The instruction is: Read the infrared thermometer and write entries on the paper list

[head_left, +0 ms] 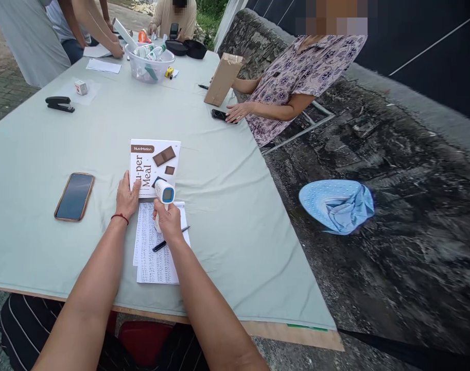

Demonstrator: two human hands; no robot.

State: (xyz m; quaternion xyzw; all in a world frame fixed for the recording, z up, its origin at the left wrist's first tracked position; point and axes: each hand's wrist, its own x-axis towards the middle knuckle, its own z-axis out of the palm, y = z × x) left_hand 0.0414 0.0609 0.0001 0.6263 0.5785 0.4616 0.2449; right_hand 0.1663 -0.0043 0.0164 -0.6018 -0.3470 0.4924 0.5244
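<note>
My left hand (127, 195) grips the lower left side of a white box (169, 170) printed with chocolate pieces and the word "Meal", which stands upright on the table. In my right hand (169, 220) is a white infrared thermometer (165, 189) with a blue-rimmed screen facing me, its front end close to the box. Beneath that hand lie handwritten sheets of paper (157, 270), with a black pen (159, 246) across them. To the left a smartphone (74, 197) rests face up, its screen dark.
A stapler (59, 104) and a small box (81, 87) lie at the far left of the table (235, 247). Further back stands a plastic basket (150, 69) of bottles. On the right a person (292, 87) holds a cardboard box (223, 80); a blue cap-like cloth (335, 206) lies beyond the edge.
</note>
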